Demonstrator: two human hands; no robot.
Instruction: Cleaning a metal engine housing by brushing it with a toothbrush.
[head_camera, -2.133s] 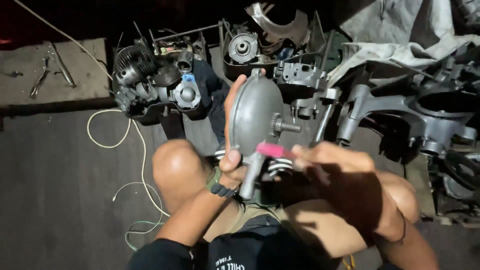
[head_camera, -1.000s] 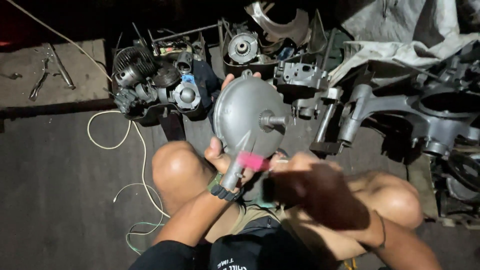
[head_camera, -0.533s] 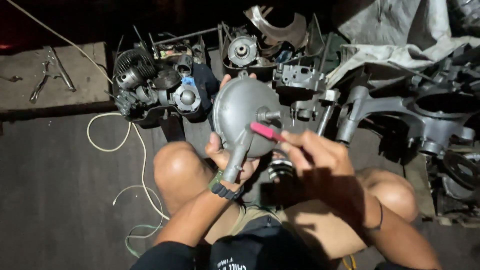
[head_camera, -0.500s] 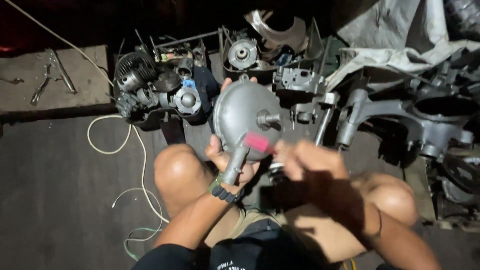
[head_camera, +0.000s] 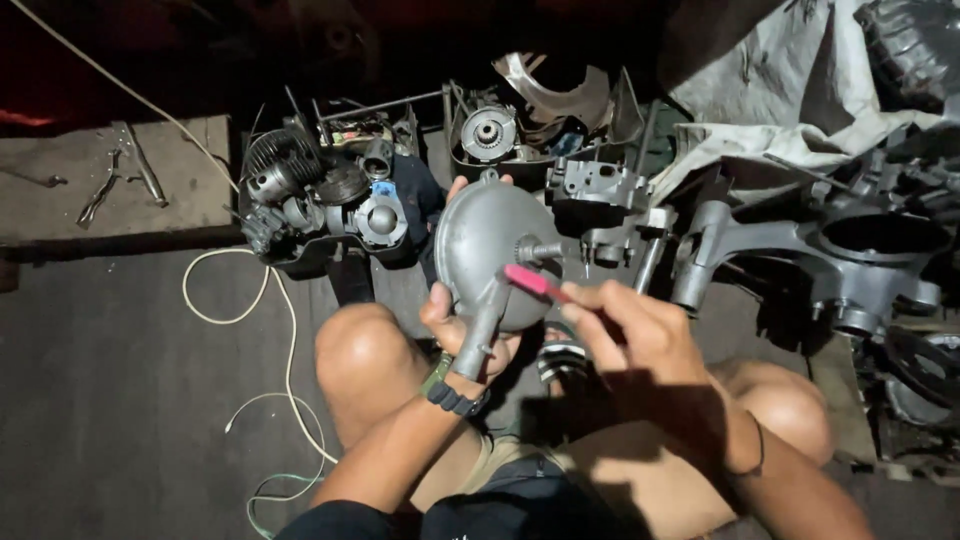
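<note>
A: Item one, the piece in hand?

B: Rounded grey cast-metal engine cover with a short stub shaft at its centre (head_camera: 490, 255), held up over the knees, face toward the camera. Left hand (head_camera: 455, 330) closed around its lower arm, fingertips showing past the top rim.

A: Item two?

B: Slim pink-handled tool (head_camera: 530, 282), probably a small brush, though its working end is too small to tell. Right hand (head_camera: 635, 335) pinched shut on the handle, tip lying just beside the stub shaft.

A: Handling note for the step?

B: As judged: keep the left grip firm on the arm so the cover does not turn, work the tip round the base of the shaft in short strokes, and tilt the cover toward the light; the recess there sits in shadow.

A: Surroundings?

B: Finned dark engine block with round ports (head_camera: 320, 200), on the floor beyond the left knee. Grey crankcase casting with open bores (head_camera: 600, 195), behind the cover. Large grey swing-arm casting (head_camera: 820, 250), far right. White cable looped on the dark floor (head_camera: 260, 340). Loose wrenches on a pale slab (head_camera: 120, 185), upper left, well apart from both hands. Coiled metal spring (head_camera: 562, 360), low between the knees.
</note>
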